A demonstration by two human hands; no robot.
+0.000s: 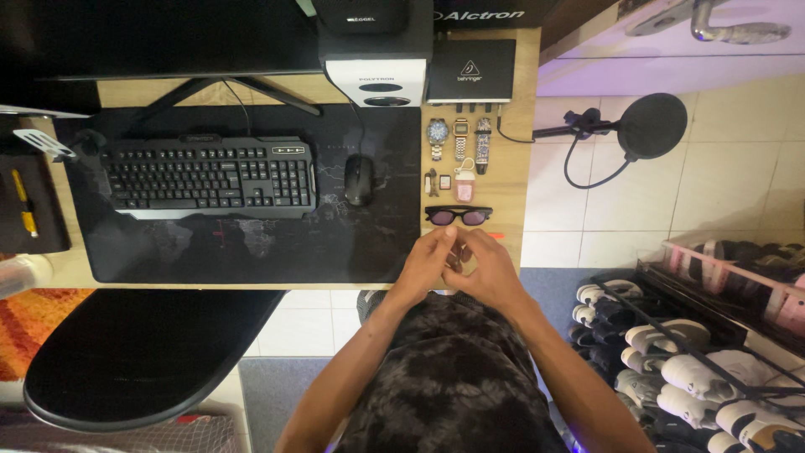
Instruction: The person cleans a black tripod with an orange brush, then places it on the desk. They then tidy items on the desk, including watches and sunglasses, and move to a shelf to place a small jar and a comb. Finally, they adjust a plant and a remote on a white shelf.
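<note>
My left hand [426, 262] and my right hand [486, 268] meet over the front edge of the wooden desk [511, 193], fingers curled together. Whether they hold anything small is hidden between the fingers. Just beyond them lie dark sunglasses [458, 216] with a small orange object [498, 236] at their right. Further back sit three wristwatches [459, 138] in a row, a small pink bottle [464, 186] and two small items [437, 181] beside it.
A black keyboard [210, 174] and mouse [359, 178] rest on a large dark desk mat [251, 243]. A speaker [376, 80] and black audio box [470, 70] stand at the back. A microphone with pop filter [650, 126] and a shoe rack [696, 335] are right; a black chair seat [142, 352] is left.
</note>
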